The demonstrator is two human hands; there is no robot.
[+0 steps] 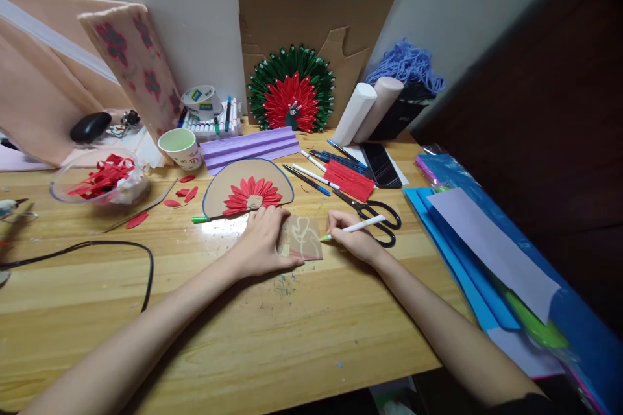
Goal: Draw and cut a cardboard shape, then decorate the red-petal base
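Note:
My left hand (265,240) holds a small piece of cardboard (311,227) against the table, thumb at its near edge and fingers toward its far side. Pale yellow-green curved lines are drawn on this piece. In my right hand (353,237) is a white marker (365,224), pinched near its light green tip, which is at the cardboard's right edge. Just beyond my left hand lies a cardboard fan shape (228,178) with a blue outline and red paper petals. Black-handled scissors (396,214) lie beside my right hand, partly hidden by it.
A green marker cap (200,219) lies left of the fan shape. Behind are pleated purple paper (248,146), red crepe paper (348,180), a phone (379,165) and a paper cup (180,149). A red-and-green peacock craft (292,94) stands farther back. Blue sheets (448,240) lie right, a black cable (148,259) left.

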